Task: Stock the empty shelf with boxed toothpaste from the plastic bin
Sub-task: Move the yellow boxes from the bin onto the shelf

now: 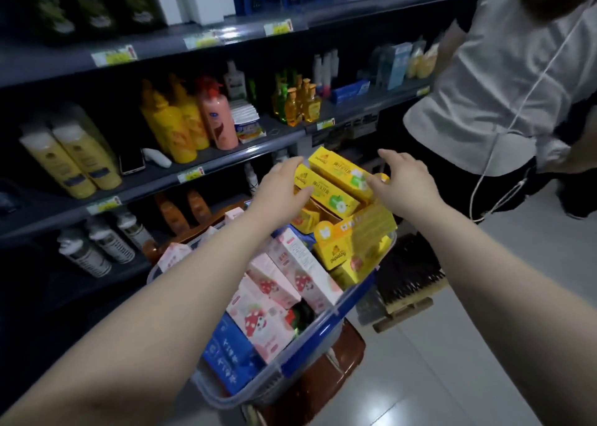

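Note:
A clear plastic bin point(318, 327) with a blue rim stands in front of me, full of boxed toothpaste: yellow boxes at the far end, pink strawberry boxes point(284, 283) in the middle, blue boxes point(226, 351) nearest me. Two long yellow boxes point(336, 183) are lifted above the far end of the bin, held between both hands. My left hand point(281, 189) grips their left ends, thumb curled onto the front box. My right hand point(403, 183) holds their right ends, fingers bent over them.
Dark shelving runs along the left with yellow bottles point(174, 125), a pink bottle point(216, 115), a phone point(131, 162) and spray cans point(97, 247). Another person in a white shirt point(504, 79) stands close at the right. A broom head point(410, 277) lies on the floor beside the bin.

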`<control>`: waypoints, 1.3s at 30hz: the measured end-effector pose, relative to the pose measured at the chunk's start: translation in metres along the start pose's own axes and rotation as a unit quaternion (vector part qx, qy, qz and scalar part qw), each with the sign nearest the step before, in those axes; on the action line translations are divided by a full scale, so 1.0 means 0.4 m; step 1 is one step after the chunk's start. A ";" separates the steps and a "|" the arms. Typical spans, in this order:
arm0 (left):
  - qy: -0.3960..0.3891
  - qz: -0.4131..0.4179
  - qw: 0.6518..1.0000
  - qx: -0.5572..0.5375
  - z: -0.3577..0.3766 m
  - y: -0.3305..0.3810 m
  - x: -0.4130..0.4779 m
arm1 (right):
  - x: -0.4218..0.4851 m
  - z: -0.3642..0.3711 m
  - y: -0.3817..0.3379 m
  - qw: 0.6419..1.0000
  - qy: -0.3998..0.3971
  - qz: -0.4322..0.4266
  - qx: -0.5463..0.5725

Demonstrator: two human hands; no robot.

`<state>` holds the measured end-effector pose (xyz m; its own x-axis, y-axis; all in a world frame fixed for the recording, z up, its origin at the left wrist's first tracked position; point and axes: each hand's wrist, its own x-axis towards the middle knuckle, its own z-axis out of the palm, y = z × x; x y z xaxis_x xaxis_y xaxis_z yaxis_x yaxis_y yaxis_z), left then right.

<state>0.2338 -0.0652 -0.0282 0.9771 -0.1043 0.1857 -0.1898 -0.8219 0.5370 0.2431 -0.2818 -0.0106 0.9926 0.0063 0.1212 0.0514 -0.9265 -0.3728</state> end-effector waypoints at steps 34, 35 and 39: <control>-0.199 -0.143 0.966 -0.081 0.077 -0.074 0.198 | 0.148 0.029 0.096 0.866 -0.117 0.142 0.465; -0.196 -0.143 0.967 -0.076 0.080 -0.076 0.201 | 0.157 0.025 0.100 0.860 -0.100 0.145 0.480; -0.179 -0.145 0.972 -0.046 0.094 -0.081 0.210 | 0.176 0.042 0.114 0.835 -0.111 0.172 0.511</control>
<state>0.3256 -0.0682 -0.0608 0.9584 -0.0777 -0.2747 0.1074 -0.7935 0.5990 0.3172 -0.3174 -0.0346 0.9580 -0.0204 -0.2861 -0.2868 -0.0844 -0.9543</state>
